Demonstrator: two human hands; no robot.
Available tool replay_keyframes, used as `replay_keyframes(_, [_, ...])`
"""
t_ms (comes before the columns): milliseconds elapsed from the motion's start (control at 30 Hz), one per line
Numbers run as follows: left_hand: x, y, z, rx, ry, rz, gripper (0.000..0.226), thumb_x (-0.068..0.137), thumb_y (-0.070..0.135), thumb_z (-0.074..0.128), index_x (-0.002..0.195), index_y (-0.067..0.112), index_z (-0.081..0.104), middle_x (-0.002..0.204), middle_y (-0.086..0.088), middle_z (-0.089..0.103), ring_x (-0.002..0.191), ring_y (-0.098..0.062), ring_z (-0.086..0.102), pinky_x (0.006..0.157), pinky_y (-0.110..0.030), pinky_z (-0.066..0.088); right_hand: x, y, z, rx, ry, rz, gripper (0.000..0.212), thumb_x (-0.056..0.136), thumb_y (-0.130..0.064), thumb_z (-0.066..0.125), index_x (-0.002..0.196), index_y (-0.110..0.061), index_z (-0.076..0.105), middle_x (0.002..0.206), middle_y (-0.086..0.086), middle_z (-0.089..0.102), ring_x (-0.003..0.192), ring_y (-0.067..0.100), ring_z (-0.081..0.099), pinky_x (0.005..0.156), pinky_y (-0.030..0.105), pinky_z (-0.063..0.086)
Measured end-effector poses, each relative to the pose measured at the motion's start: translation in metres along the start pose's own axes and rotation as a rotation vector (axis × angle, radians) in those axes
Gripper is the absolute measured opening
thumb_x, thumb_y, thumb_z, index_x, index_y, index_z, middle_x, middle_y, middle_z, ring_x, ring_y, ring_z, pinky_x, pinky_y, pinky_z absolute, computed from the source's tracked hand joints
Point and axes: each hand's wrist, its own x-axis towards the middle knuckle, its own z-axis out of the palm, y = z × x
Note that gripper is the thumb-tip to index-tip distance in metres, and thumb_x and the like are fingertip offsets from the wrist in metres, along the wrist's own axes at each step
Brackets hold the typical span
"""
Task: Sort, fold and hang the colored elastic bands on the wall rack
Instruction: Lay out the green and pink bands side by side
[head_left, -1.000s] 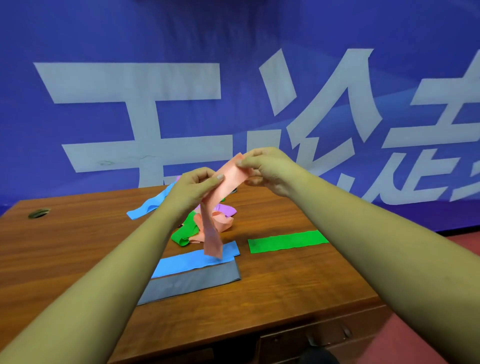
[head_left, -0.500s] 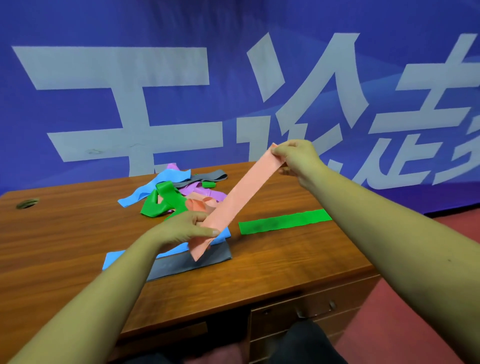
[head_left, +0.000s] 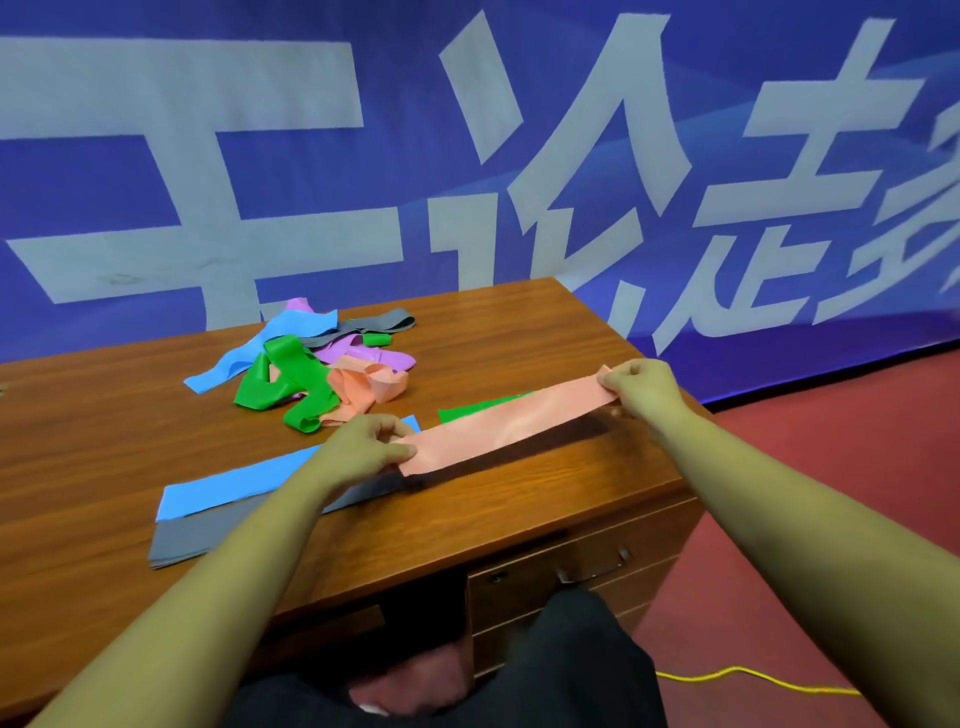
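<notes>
Change: a second ago the salmon-pink flat elastic band (head_left: 506, 428) hung crumpled between both hands above the pile; half a second ago it ran as a steep diagonal. I now read it pulled out flat and low over the brown wooden desk (head_left: 519, 499), casting a dark shadow just below it.
Left hand (head_left: 363, 449): closed, pinching the band's near end between thumb and fingers.
Right hand (head_left: 641, 387): closed, pinching the far end close to the desk's right edge.
Task meaning: my judgement is this band is straightened and about to be laid down as a new sorted strip; folding and hanging not yet done. No wall rack in view.
Already laid flat: long blue band (head_left: 228, 486) beside a grey band (head_left: 192, 538); a green flat band (head_left: 478, 410) partly hidden behind the pink one.
Unsorted: tangled heap of mixed coloured bands (head_left: 317, 371), well back from the hands.
Edges: right hand sits near the right rim; front rim is close below the band.
Open room: bare wood in front of the band and at far left.
</notes>
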Motion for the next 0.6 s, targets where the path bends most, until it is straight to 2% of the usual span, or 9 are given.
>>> replay_keyframes(100, [0.004, -0.002, 0.017, 0.155, 0.104, 0.052, 0.019, 0.083, 0.016, 0.073, 0.100, 0.021, 0.065, 0.084, -0.003, 0.063, 0.073, -0.017, 0.058, 0.067, -0.030, 0.047, 0.006, 0.019, -0.006, -0.092, 0.026, -0.024, 0.018, 0.087, -0.020, 0.071, 0.079, -0.006, 0.063, 0.080, 0.009, 0.067, 0.059, 0.020, 0.058, 0.060, 0.031, 0.051])
replay_keyframes(200, [0.007, -0.003, 0.034, 0.247, 0.159, 0.073, 0.023, 0.084, 0.018, 0.071, 0.102, 0.024, 0.058, 0.086, 0.000, 0.060, 0.072, -0.015, 0.058, 0.060, -0.027, 0.041, 0.014, 0.033, -0.012, -0.171, 0.040, -0.048, 0.021, 0.086, -0.022, 0.073, 0.080, -0.004, 0.064, 0.084, 0.008, 0.069, 0.075, 0.021, 0.064, 0.075, 0.040, 0.056])
replay_keyframes(267, [0.009, 0.000, 0.044, 0.284, 0.194, 0.095, 0.024, 0.085, 0.017, 0.070, 0.103, 0.024, 0.055, 0.088, 0.002, 0.059, 0.075, -0.014, 0.058, 0.060, -0.025, 0.041, 0.017, 0.039, -0.016, -0.228, 0.041, -0.073, 0.020, 0.087, -0.024, 0.072, 0.085, -0.005, 0.067, 0.087, 0.006, 0.068, 0.086, 0.021, 0.064, 0.077, 0.039, 0.054])
replay_keyframes(400, [0.018, 0.010, 0.057, 0.376, 0.236, 0.184, 0.023, 0.087, 0.014, 0.068, 0.104, 0.021, 0.055, 0.097, 0.005, 0.057, 0.087, -0.017, 0.056, 0.071, -0.026, 0.040, 0.027, 0.048, -0.022, -0.279, 0.055, -0.094, 0.016, 0.089, -0.025, 0.070, 0.087, -0.010, 0.067, 0.091, 0.004, 0.067, 0.091, 0.019, 0.061, 0.071, 0.032, 0.048])
replay_keyframes(600, [0.033, 0.004, 0.072, 0.474, 0.201, 0.231, 0.013, 0.086, 0.011, 0.064, 0.091, 0.022, 0.060, 0.093, 0.001, 0.059, 0.084, -0.015, 0.055, 0.070, -0.025, 0.036, 0.040, 0.061, -0.019, -0.377, 0.043, -0.116, 0.015, 0.090, -0.025, 0.068, 0.087, -0.010, 0.067, 0.092, 0.005, 0.067, 0.089, 0.021, 0.061, 0.070, 0.030, 0.045])
